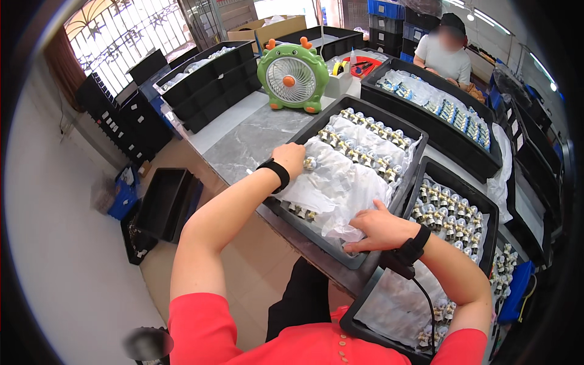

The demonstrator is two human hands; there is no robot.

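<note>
A black tray [420,131] in front of me holds rows of small clear-domed parts [365,152] with dark and yellowish bases, with crumpled white paper sheets [331,191] over and between them. My left hand [290,159], a black band on its wrist, is closed at the tray's left side, next to one clear-domed part [309,163]. What its curled fingers hold is hidden. My right hand [382,229], also banded, rests on the paper at the tray's near right corner. Its thumb and fingers are spread apart.
More black trays of similar parts stand at right [456,213] and back right [432,106]. A green fan [293,76] sits on the grey table [255,131]. Stacked bins [207,91] are behind it. Across the table is another person [447,55]. A dark cable [429,298] hangs from my right wrist.
</note>
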